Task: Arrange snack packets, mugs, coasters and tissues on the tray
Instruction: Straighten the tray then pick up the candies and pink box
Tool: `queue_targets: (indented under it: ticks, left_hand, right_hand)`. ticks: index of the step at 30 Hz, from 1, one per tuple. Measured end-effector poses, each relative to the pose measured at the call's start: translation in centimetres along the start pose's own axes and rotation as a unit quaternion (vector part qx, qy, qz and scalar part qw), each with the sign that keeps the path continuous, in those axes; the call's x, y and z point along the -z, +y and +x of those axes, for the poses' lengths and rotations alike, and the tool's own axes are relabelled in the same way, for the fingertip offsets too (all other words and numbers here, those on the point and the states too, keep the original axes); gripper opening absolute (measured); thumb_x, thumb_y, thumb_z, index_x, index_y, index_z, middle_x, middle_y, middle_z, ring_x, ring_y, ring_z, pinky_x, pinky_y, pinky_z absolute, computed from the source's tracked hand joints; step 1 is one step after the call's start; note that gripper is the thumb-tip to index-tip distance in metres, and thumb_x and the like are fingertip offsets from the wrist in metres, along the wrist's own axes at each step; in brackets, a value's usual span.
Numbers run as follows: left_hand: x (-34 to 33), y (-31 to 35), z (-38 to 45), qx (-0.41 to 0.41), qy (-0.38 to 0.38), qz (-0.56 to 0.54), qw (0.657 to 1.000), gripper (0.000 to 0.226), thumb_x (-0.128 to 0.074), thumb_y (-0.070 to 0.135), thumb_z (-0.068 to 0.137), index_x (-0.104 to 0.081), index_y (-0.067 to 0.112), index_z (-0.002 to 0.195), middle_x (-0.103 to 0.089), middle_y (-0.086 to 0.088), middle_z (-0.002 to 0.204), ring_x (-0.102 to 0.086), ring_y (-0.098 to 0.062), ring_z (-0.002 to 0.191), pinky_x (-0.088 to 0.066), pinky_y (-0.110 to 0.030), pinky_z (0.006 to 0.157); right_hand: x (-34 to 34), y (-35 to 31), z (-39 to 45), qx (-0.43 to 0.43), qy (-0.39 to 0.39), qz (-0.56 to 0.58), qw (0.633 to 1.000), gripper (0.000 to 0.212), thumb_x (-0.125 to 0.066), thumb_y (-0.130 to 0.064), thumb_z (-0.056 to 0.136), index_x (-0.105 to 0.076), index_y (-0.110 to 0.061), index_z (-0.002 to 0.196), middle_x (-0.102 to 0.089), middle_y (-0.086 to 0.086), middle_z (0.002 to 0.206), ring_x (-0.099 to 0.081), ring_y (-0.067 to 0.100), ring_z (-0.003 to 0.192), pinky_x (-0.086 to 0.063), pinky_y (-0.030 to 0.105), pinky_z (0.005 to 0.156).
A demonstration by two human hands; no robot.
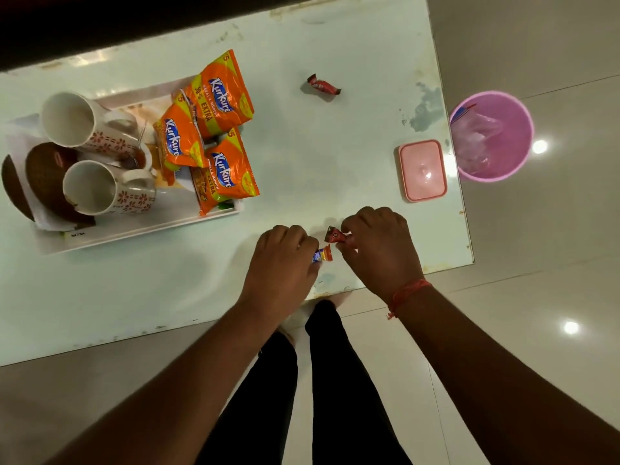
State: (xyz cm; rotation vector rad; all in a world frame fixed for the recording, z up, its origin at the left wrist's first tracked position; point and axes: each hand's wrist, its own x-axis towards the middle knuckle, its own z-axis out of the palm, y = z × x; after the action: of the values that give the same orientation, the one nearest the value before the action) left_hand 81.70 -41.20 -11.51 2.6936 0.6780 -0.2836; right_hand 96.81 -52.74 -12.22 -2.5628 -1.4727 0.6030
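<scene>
A white tray (141, 231) on the left of the table holds two white floral mugs (84, 120) (104, 189), brown round coasters (47, 176), white tissues (37, 209) under them and three orange snack packets (219, 95). Near the table's front edge, my left hand (283, 260) pinches a small red and blue sachet (322, 255). My right hand (379, 246), with a red thread at the wrist, pinches a small red sachet (334, 234). The two sachets sit close together between my hands.
Another small red sachet (323, 86) lies alone toward the table's far side. A closed pink box (422, 169) sits at the right edge. A pink bin (491, 135) with plastic in it stands on the floor beyond that edge.
</scene>
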Motion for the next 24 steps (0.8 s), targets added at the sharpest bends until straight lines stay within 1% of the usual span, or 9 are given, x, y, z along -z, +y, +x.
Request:
queue_targets:
  ticks: [4,7,9,11,13,15,19,21,24]
  left_hand:
    - [-1.4,-0.1,-0.3,-0.024,0.007,0.031,0.999,0.027,-0.075,0.031,0.079,-0.069,0.018,0.102,-0.062,-0.006,0.112,-0.055,-0.029,0.105,-0.044,-0.045,0.097]
    - [-1.8,-0.2,0.3,-0.039,-0.003,0.027,0.999,0.032,-0.077,0.03,0.077,-0.067,0.019,0.105,-0.057,-0.011,0.127,-0.05,-0.033,0.12,-0.032,-0.056,0.111]
    - [-1.7,-0.4,0.7,-0.034,-0.001,0.018,0.999,0.041,-0.078,0.036,0.077,-0.062,0.022,0.112,-0.054,-0.011,0.132,-0.047,-0.032,0.125,-0.027,-0.057,0.115]
    - [-1.5,-0.7,0.9,-0.022,0.018,0.003,1.0,0.046,-0.076,0.039,0.078,-0.056,0.023,0.117,-0.053,-0.009,0.133,-0.046,-0.03,0.125,-0.027,-0.054,0.116]
    - [-1.3,-1.1,1.0,-0.004,0.042,-0.01,0.999,0.045,-0.074,0.04,0.081,-0.057,0.021,0.117,-0.053,-0.009,0.132,-0.046,-0.028,0.123,-0.033,-0.049,0.112]
    - [-0.9,-1.4,1.0,0.02,0.053,-0.024,0.998,0.045,-0.071,0.041,0.084,-0.056,0.019,0.12,-0.053,-0.009,0.133,-0.046,-0.026,0.122,-0.042,-0.042,0.105]
    - [-0.5,-1.7,1.1,0.043,0.043,-0.046,0.997,0.047,-0.064,0.04,0.09,-0.053,0.016,0.128,-0.051,-0.011,0.139,-0.046,-0.028,0.127,-0.044,-0.04,0.104]
    - [-0.4,-1.7,1.1,0.048,0.035,-0.049,0.997,0.051,-0.062,0.041,0.091,-0.05,0.015,0.133,-0.049,-0.012,0.143,-0.044,-0.03,0.131,-0.042,-0.041,0.107]
    - [-0.4,-1.7,1.2,0.049,0.004,-0.05,0.998,0.064,-0.051,0.052,0.093,-0.039,0.017,0.145,-0.039,-0.012,0.154,-0.036,-0.031,0.141,-0.033,-0.044,0.114]
  right_hand:
    - [1.0,0.0,1.2,-0.034,0.021,0.059,0.997,0.026,-0.068,-0.03,0.087,-0.067,-0.014,0.108,-0.062,0.006,0.108,-0.056,0.029,0.1,-0.047,0.043,0.086]
    - [2.4,0.6,4.0,-0.068,0.055,0.106,0.991,0.025,-0.065,-0.027,0.091,-0.065,-0.012,0.11,-0.061,0.01,0.111,-0.054,0.031,0.104,-0.047,0.044,0.088]
    - [3.2,1.0,6.6,-0.074,0.064,0.116,0.988,0.025,-0.063,-0.027,0.093,-0.064,-0.011,0.112,-0.059,0.011,0.115,-0.053,0.031,0.108,-0.046,0.042,0.091]
    - [3.9,1.2,9.6,-0.068,0.069,0.112,0.989,0.028,-0.062,-0.027,0.093,-0.062,-0.011,0.116,-0.058,0.012,0.119,-0.052,0.032,0.11,-0.046,0.039,0.091]
    - [4.3,1.2,12.7,-0.052,0.067,0.087,0.993,0.035,-0.062,-0.028,0.093,-0.057,-0.011,0.124,-0.054,0.012,0.126,-0.051,0.033,0.114,-0.046,0.04,0.093]
    - [4.5,1.0,15.8,-0.031,0.053,0.042,0.997,0.047,-0.061,-0.031,0.093,-0.049,-0.013,0.135,-0.047,0.013,0.136,-0.048,0.034,0.12,-0.047,0.044,0.094]
    - [3.4,0.1,20.2,0.003,-0.014,-0.04,0.999,0.06,-0.057,-0.031,0.095,-0.033,-0.019,0.149,-0.033,0.013,0.152,-0.039,0.038,0.131,-0.044,0.049,0.098]
    - [2.4,-0.1,20.8,0.012,-0.046,-0.094,0.994,0.06,-0.054,-0.029,0.097,-0.029,-0.016,0.151,-0.036,0.016,0.149,-0.04,0.039,0.13,-0.045,0.05,0.097]
    - [1.1,0.0,19.8,0.03,-0.008,-0.14,0.99,0.05,-0.046,-0.015,0.096,-0.037,-0.014,0.146,-0.044,0.017,0.138,-0.045,0.041,0.12,-0.046,0.049,0.088]
